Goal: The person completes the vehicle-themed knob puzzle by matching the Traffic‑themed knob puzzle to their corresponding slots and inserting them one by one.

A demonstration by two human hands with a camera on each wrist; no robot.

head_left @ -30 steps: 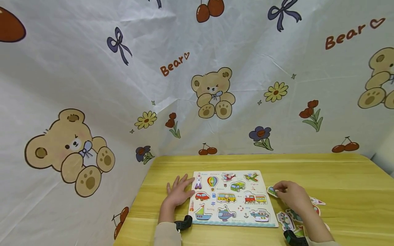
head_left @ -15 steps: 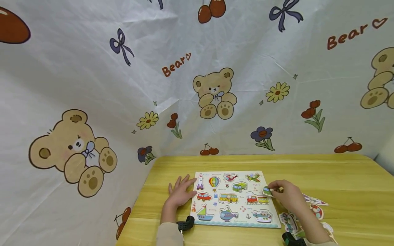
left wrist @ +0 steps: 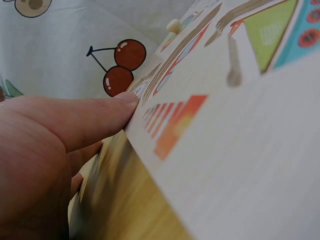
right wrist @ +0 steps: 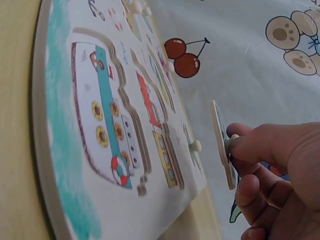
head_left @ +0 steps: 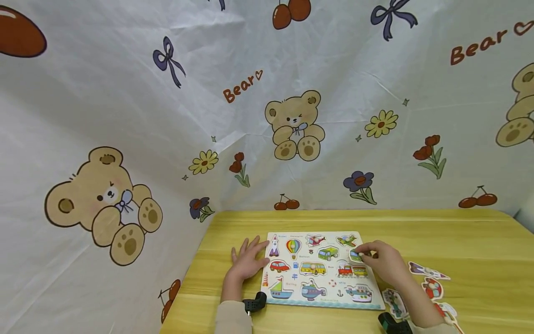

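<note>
My right hand pinches the small knob of a green-and-blue vehicle puzzle piece between thumb and index finger. In the right wrist view the piece is seen edge-on, tilted up, with the other fingers curled below it. It overlaps the right part of a white wooden vehicle puzzle board, near the printed green truck. At the board's left edge lies my left hand, fingers spread. Up close, a fingertip of the left hand touches the board's edge.
Right of the board lie loose pieces: a rocket, a red one and several others, partly behind the right forearm. The wooden table backs onto a bear-print cloth. Knobs stick up from the board.
My right hand has carried the puzzle piece leftward from beside the board to over its right part. My left hand has kept its place at the board's edge.
</note>
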